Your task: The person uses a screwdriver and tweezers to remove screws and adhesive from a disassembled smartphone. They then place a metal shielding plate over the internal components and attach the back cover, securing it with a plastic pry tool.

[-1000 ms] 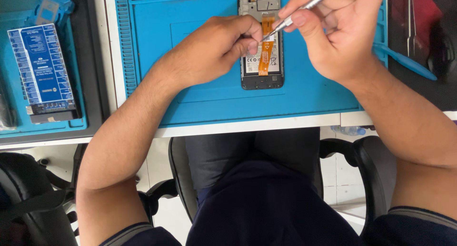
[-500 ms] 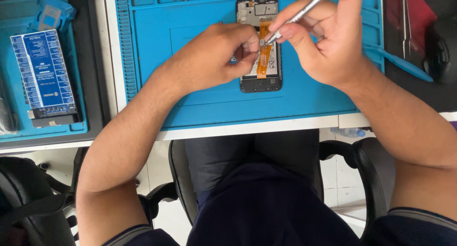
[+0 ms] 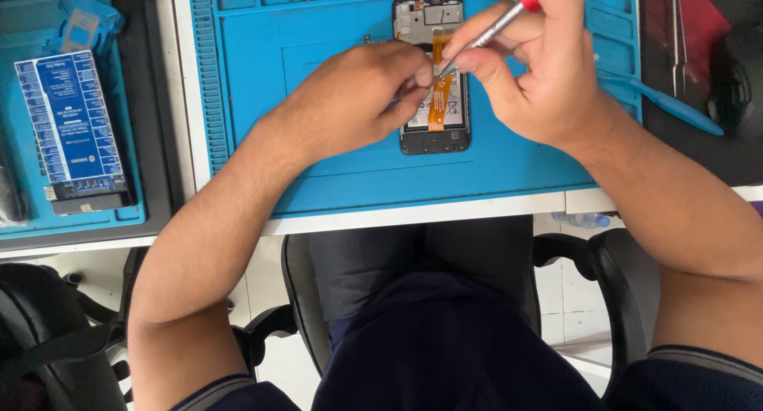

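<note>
A slim screwdriver (image 3: 486,31), metal-shafted with a red cap, is gripped in the right hand (image 3: 540,77), its tip set against the orange flex cable (image 3: 438,93) of an opened phone (image 3: 433,73). The left hand (image 3: 358,101) is pinched shut at the phone's left edge; whether anything small is held between its fingertips cannot be told. The phone lies flat on the blue work mat (image 3: 318,172), a blue spudger (image 3: 668,102) well to the right. A slip of the tip is judged likely to tear the cable or scratch the board.
</note>
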